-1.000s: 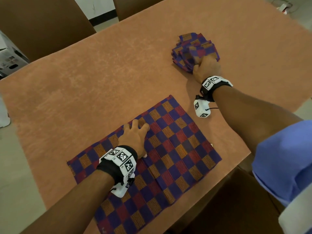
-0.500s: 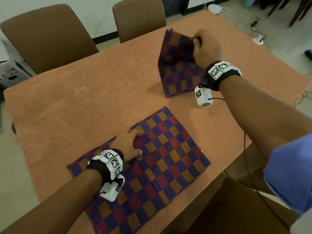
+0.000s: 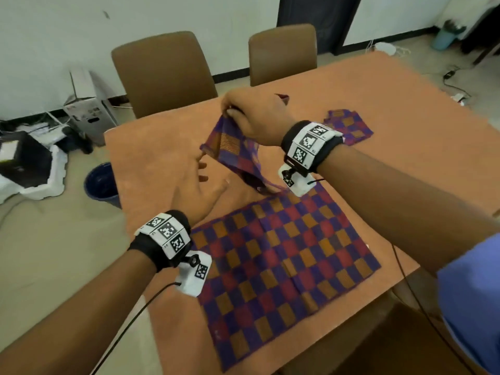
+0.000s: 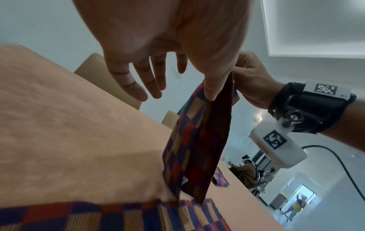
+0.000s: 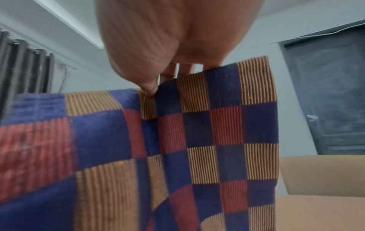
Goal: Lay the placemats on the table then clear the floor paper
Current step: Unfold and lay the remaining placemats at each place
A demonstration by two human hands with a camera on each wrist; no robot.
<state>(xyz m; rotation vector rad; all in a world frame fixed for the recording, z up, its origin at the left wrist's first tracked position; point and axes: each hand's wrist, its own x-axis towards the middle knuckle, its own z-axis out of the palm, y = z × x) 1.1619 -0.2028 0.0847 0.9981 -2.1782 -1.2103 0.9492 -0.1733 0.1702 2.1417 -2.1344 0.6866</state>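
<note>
a second mat (image 3: 238, 147) is held up at frame centre, pinched at its top edge by the right hand (image 3: 257, 117), its lower end hanging down to the tabletop (image 3: 151, 147) just above the laid mat (image 3: 284, 255), which is spread flat at lower centre. the left hand (image 3: 194, 185) is seen spread wide, fingers straight, nothing held, just beside the hanging cloth. a third, folded mat (image 3: 349, 127) is left lying at the upper right, behind the right wrist. the step in hand is judged to be the unfolding of mat two. next, a free corner would need to be caught by the left hand, and the cloth opened and lowered flat onto bare tabletop. no floor paper can be picked out. no brand or writing can be read; only square coded markers are shown on the wrist bands (image 3: 167, 234).
</note>
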